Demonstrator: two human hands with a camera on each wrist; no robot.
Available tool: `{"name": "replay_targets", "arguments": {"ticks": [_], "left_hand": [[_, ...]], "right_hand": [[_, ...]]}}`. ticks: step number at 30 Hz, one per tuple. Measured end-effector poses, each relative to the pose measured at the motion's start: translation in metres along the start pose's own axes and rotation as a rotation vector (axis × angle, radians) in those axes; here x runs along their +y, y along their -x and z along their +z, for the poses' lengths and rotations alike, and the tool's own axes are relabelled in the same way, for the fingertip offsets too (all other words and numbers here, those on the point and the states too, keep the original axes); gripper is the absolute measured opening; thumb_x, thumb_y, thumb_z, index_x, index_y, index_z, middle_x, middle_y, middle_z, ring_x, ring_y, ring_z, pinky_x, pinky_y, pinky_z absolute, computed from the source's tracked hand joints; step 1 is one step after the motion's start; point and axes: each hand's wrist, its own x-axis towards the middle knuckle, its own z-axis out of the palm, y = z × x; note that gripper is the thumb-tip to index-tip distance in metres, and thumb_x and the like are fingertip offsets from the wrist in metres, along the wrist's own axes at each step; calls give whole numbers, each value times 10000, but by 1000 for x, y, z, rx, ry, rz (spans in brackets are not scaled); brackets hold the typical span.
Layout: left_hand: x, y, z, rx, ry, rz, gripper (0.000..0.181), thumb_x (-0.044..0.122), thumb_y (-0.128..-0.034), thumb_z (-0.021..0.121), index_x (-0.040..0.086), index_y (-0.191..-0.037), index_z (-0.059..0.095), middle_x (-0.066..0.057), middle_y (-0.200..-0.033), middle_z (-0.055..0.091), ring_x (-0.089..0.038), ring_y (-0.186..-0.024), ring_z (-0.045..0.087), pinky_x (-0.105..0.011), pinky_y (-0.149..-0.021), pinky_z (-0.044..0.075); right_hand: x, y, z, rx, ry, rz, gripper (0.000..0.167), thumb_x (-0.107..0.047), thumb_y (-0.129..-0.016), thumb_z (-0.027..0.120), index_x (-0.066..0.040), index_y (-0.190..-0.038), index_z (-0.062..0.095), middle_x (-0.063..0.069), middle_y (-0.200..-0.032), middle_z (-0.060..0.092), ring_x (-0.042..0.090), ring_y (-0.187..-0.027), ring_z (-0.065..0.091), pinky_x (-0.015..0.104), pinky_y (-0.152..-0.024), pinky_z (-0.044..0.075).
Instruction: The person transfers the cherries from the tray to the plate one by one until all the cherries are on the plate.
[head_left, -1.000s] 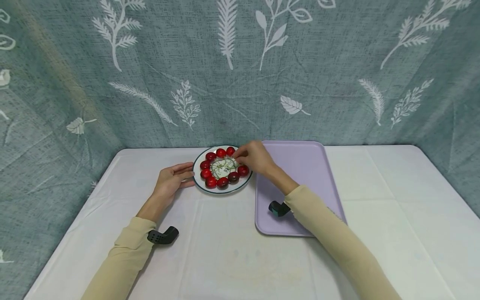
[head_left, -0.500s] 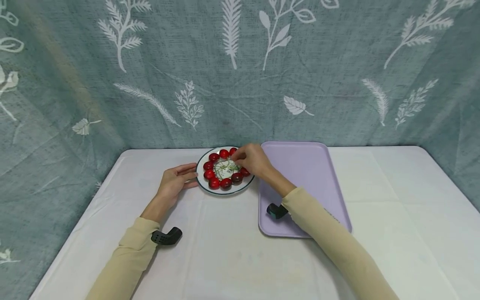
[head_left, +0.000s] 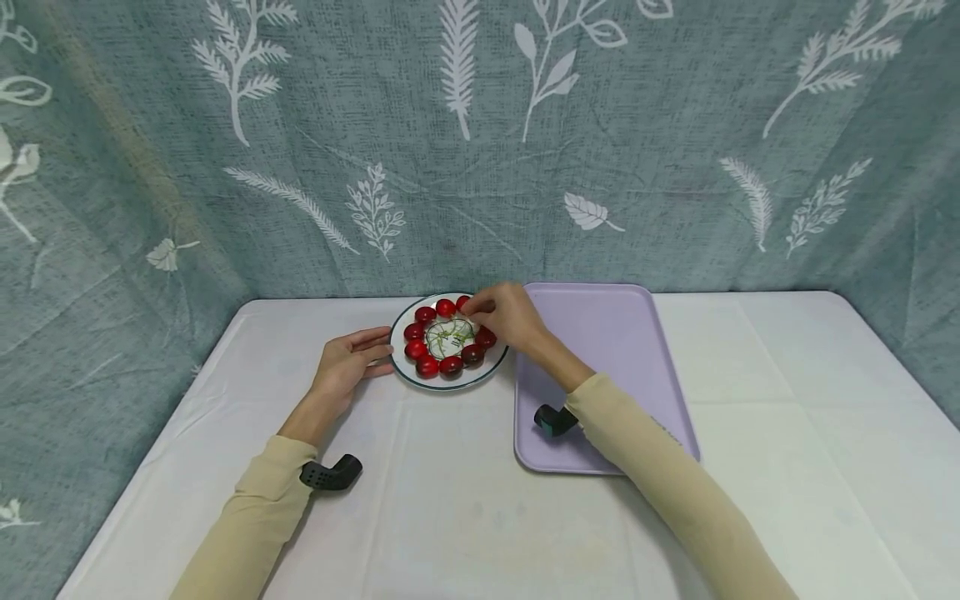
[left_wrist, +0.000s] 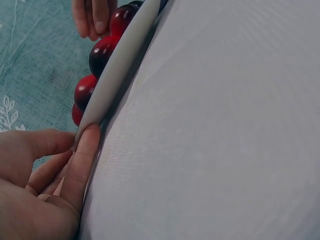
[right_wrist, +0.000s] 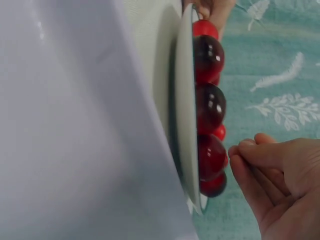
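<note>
Red and dark red cherries [head_left: 451,367] form a ring on a white plate with a dark rim [head_left: 423,385]. Thin green stems [head_left: 450,335] lie inside that ring. My left hand [head_left: 345,367] pinches the left edge of the plate; the left wrist view has a thumb and finger on either side of its rim [left_wrist: 112,82]. At the plate's upper right, my right hand [head_left: 510,317] has its thumb and fingertips pinched together beside the cherries. In the right wrist view these fingertips [right_wrist: 242,147] nearly touch a cherry [right_wrist: 211,156]. Whether a thin stem sits between them is hidden.
A light purple tray [head_left: 600,333] lies right of the plate, under my right forearm. Both stand at the back of a table with a white cloth [head_left: 450,500]. A green-blue curtain with white leaves [head_left: 480,167] hangs directly behind.
My right fingertips stay over the plate's upper right and shift only slightly. The left hand keeps its hold on the rim. The whole head view shifts slightly.
</note>
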Motion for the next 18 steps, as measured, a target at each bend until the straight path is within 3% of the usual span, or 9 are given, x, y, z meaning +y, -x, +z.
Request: {"name": "replay_targets", "arguments": {"ticks": [6,10,18], "left_hand": [[1,-1,-1,0,-5,-5,475,5,-969,570,16,-1435,478,-199,-1398,514,-216,-1132,608,-240,-811,603],[1,-2,-2,2,-10,-7,474,8,-967,576,20,-1432,484,-197,-1390,518,-192,-1092,623,-241,-811,602],[1,-4,-3,-35,-6,4,487,9,-972,565,11,-1447,459,-193,-1415,492,-233,-1175,577,-234,-820,598]], "right_hand": [[0,4,-17,-5,-35,15,148,4,-900,682,12,-1027,756,119,-1013,738,213,-916,702,270,-750,607],[3,11,-34,8,-1,23,157,-38,-914,682,-13,-1048,758,105,-1032,737,219,-932,695,312,-781,606],[21,37,-83,31,97,94,239,-184,-971,632,-56,-1149,725,117,-1138,704,269,-1019,662,410,-835,589]]}}
